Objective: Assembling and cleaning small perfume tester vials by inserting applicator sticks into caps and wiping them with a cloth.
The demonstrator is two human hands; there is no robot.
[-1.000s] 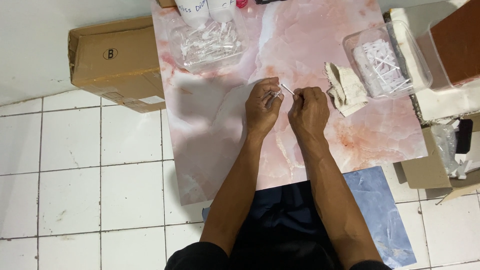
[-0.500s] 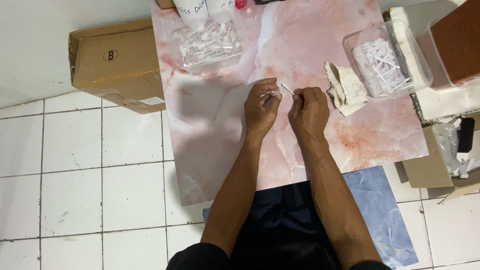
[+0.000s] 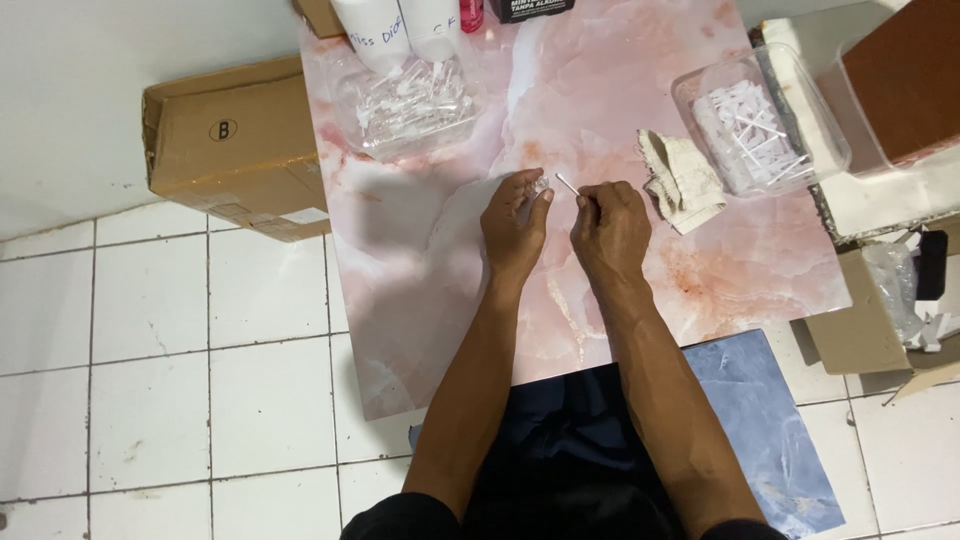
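Pink marble-patterned tabletop [image 3: 440, 300]: glossy, veined, slab-shaped, lying under both hands.

Left hand [image 3: 515, 225]: fingers curled, tips pinching a small clear piece [image 3: 542, 187], glassy and rounded; its exact form is too small to tell.

Right hand [image 3: 608, 228]: fingers bunched, gripping a thin white stick [image 3: 567, 184] that juts up and toward the left hand, its tip just short of the clear piece. The stick is slim and straight, and its lower end is hidden inside the fingers.

Crumpled cloth [image 3: 683, 180]: off-white, soft, creased, just beyond the right hand on its outer side.

Clear plastic tub [image 3: 700, 90]: rigid, rectangular, holding many white sticks; farther out past the cloth.

Second clear tray [image 3: 345, 100]: beyond the left hand, filled with small transparent parts, hard to tell apart.

Two white bottles [image 3: 400, 25]: smooth, rounded, behind that tray, tops cut off by the frame edge.

Cardboard box [image 3: 230, 150]: brown, matt, on the white tiled floor [image 3: 150, 380], well outside the left hand.

Open carton [image 3: 880, 330]: outside the right hand, part cut off, contents unclear.
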